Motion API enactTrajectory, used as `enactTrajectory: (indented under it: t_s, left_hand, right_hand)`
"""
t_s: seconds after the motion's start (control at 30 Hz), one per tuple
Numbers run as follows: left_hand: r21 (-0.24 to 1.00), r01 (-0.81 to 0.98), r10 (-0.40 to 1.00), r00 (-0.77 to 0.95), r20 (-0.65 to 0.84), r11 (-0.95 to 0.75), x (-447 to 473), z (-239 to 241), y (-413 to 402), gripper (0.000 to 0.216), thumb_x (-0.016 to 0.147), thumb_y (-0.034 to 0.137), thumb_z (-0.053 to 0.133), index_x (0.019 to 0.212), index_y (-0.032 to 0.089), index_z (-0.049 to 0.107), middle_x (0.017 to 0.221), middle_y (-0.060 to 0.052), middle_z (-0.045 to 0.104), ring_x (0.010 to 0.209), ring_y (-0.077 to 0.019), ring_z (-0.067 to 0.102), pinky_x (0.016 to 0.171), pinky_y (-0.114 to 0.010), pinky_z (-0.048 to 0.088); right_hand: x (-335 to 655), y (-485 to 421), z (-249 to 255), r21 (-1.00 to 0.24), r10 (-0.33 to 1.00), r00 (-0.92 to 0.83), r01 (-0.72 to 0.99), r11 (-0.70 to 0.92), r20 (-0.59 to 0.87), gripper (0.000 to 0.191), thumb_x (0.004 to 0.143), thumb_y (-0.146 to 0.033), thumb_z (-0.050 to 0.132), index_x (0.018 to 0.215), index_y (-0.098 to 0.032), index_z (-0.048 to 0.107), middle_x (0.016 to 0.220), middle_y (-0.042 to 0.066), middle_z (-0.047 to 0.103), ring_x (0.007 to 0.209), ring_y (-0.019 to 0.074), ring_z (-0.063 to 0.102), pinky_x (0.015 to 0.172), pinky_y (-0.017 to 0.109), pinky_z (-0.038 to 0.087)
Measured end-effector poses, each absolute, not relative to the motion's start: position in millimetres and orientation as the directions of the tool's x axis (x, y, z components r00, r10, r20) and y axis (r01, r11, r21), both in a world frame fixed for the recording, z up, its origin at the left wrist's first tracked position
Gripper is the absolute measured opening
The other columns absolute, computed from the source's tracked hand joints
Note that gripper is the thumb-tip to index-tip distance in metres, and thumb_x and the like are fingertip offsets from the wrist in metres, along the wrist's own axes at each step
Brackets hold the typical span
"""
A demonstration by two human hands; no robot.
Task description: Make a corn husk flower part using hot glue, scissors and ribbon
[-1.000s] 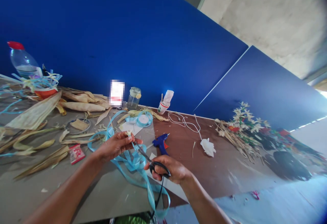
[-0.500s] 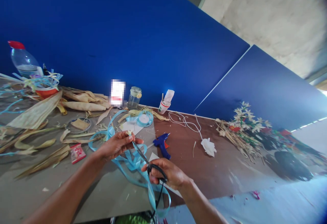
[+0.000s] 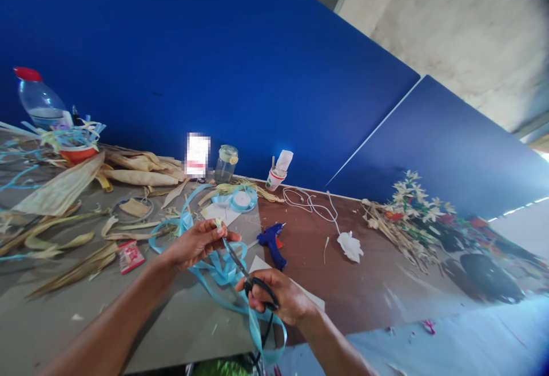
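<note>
Far left, dry husk strips (image 3: 77, 272) sprawl across the grey surface, a red packet (image 3: 131, 256) lying just beside them. Now the left hand (image 3: 199, 243): thumb and fingers pinched together on a small pale piece (image 3: 218, 223), up above the table, its exact shape too small to tell. A firm, light pinch suits it, I'd judge, with the other fingers tucked clear. Below hang loose loops of blue ribbon (image 3: 228, 274); best kept out from between the blades! Here come the scissors (image 3: 238, 264), slanting up to the left fingertips; whether the blades are parted, I can't tell. Short, controlled snips look right here. Just beyond lies the blue glue gun (image 3: 272, 244). And the right hand (image 3: 278, 293) has its fingers curled around the black handles; a steady wrist helps. Further right, a crumpled tissue (image 3: 349, 247).
</note>
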State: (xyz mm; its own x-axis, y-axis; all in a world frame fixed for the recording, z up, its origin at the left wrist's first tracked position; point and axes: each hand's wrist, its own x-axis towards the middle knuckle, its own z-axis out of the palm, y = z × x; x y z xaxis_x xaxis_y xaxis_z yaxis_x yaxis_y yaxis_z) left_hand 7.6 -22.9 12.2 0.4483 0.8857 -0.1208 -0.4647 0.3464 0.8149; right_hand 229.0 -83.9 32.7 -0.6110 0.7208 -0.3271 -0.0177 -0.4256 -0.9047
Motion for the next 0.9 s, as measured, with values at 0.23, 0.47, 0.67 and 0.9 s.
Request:
enactTrajectory:
  t_s: [0.23,0.47,0.67,0.9]
  left_hand:
    - [0.818,-0.465,0.888,0.444,-0.114,0.338,6.7,11.9,-23.1,0.019,0.072,0.031,0.072,0.076,0.015,0.062,0.09,-0.014,0.074,0.084,-0.0254,0.07,0.07,-0.032,0.054]
    - [0.811,-0.49,0.903,0.416,-0.104,0.319,8.4,12.7,-23.5,0.018,0.071,0.028,0.074,0.076,0.015,0.063,0.085,-0.012,0.074,0.089,-0.0263,0.069,0.075,-0.032,0.053]
    - [0.823,-0.479,0.91,0.4,-0.105,0.306,7.4,16.4,-23.8,0.021,0.069,0.031,0.075,0.073,0.015,0.062,0.085,-0.012,0.075,0.087,-0.0246,0.069,0.071,-0.028,0.053]
    - [0.814,-0.488,0.91,0.4,-0.111,0.314,7.3,15.5,-25.1,0.02,0.07,0.031,0.074,0.073,0.015,0.063,0.085,-0.012,0.075,0.09,-0.0277,0.068,0.073,-0.033,0.054]
  right_hand:
    - [224.5,-88.1,32.1,-0.91,0.757,-0.569,-0.033,-0.413,-0.322,0.04,0.062,-0.045,0.074,0.081,-0.009,0.068,0.047,-0.006,0.045,0.046,0.0051,0.036,0.05,0.023,0.02]
    - [222.1,-91.6,28.8,-0.912,0.768,-0.561,-0.054,-0.406,-0.308,0.044,0.062,-0.049,0.074,0.081,-0.009,0.067,0.048,-0.004,0.048,0.044,0.0051,0.036,0.048,0.023,0.021]
    - [214.3,-97.5,36.2,-0.914,0.77,-0.587,-0.121,-0.387,-0.249,0.058,0.06,-0.06,0.072,0.083,-0.007,0.067,0.052,-0.002,0.051,0.046,0.0053,0.035,0.05,0.024,0.021]
    - [208.7,-101.3,24.8,-0.942,0.83,-0.523,-0.136,-0.306,-0.194,0.056,0.061,-0.061,0.07,0.08,-0.009,0.066,0.051,-0.002,0.049,0.047,0.0066,0.036,0.051,0.024,0.024]
